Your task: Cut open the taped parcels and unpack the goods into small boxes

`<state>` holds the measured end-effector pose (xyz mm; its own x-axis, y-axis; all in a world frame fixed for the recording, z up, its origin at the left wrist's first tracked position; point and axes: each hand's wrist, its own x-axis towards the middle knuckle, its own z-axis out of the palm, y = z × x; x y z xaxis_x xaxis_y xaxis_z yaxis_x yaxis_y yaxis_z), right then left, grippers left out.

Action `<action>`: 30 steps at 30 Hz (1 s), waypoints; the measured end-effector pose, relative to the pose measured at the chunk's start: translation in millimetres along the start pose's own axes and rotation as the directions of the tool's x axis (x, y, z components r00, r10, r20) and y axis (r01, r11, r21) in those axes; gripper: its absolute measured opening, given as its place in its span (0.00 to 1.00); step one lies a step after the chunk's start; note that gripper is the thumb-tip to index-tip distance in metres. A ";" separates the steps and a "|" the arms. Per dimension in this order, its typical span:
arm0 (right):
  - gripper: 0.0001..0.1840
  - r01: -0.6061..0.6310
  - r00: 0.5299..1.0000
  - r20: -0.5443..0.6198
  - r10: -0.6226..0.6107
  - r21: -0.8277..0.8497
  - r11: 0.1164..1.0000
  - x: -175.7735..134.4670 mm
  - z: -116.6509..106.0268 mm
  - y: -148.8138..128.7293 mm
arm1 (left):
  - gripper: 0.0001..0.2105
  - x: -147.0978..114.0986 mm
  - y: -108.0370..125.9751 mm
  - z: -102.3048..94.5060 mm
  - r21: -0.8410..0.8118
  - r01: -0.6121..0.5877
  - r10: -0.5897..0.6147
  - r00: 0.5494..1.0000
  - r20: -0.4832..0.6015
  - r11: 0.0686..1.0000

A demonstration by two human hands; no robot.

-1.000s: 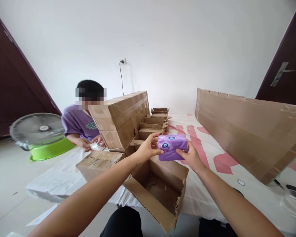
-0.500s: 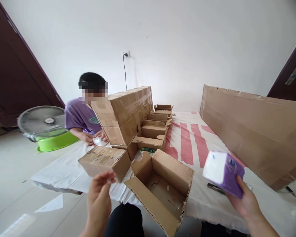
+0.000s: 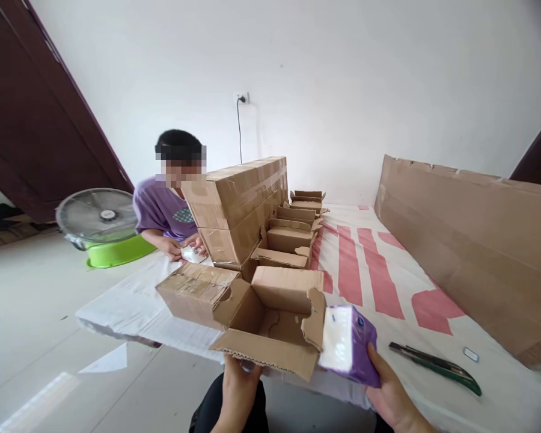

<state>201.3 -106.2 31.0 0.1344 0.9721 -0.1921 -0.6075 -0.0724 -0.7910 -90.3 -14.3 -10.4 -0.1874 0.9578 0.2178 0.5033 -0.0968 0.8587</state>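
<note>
My right hand grips a purple and white tissue pack, held just right of an open cardboard box. The pack is close against the box's right flap; whether they touch I cannot tell. My left hand is closed at the box's near flap, its fingertips partly hidden beneath the cardboard. A few small scraps lie on the bottom of the box. On the cloth to the right rests a utility knife with a dark green handle.
Closed cartons are stacked at the left, with a row of open boxes beside them. A large cardboard panel stands at the right. Across the table a person handles a small white pack. A fan lies over a green basin.
The open box has turned and shifted back onto the table. My left hand has moved right to its near flap. My right hand has brought the tissue pack left, beside the box.
</note>
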 end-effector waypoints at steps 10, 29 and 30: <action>0.29 0.258 0.875 -0.208 -0.437 -0.564 0.784 24.1 -30.6 30.3 | 0.14 -14.1 -10.1 -14.4 0.139 -0.280 0.301 0.939 -0.165 0.950; 0.30 0.323 0.821 -0.162 -0.548 -0.659 0.679 17.6 -33.4 48.3 | 0.15 67.6 40.2 45.0 0.422 -0.169 0.045 0.956 0.288 0.891; 0.30 0.324 0.817 -0.167 -0.552 -0.658 0.679 17.3 -32.0 48.7 | 0.15 72.2 42.2 48.2 0.436 -0.156 0.026 0.957 0.289 0.887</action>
<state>199.1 -100.0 -29.5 0.5756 0.7971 0.1825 0.1461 0.1194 -0.9820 -41.9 63.8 19.2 0.0780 0.9922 0.0969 0.8429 -0.1176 0.5251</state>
